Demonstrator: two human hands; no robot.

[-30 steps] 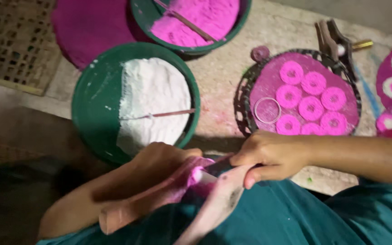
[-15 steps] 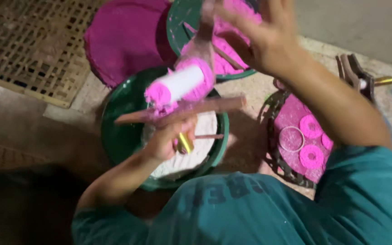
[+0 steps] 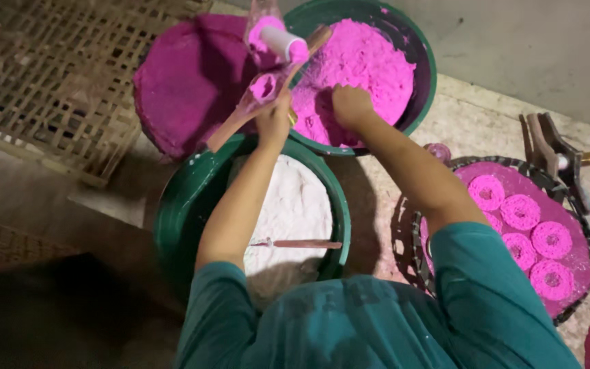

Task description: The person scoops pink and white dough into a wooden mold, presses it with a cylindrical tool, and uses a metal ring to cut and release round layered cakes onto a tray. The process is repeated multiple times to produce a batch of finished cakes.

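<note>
Left hand [image 3: 274,119], fingers closed on a wooden press [image 3: 268,82] caked pink, at 12 o'clock above the white powder basin [image 3: 179,205]. Right hand [image 3: 351,102], fingers buried in pink powder [image 3: 370,61] at 1 o'clock; spread cannot be told.

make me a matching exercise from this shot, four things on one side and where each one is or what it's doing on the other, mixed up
Things:
1. right hand
2. left hand
3. thin stick
4. pink rings

Places or states:
A. lying across white powder in the near green basin
B. laid out on the round tray at the right
C. pressed into pink powder in the far green basin
D. holding a pink-coated wooden press tool above the basins

Pairs: 1-C, 2-D, 3-A, 4-B
</note>
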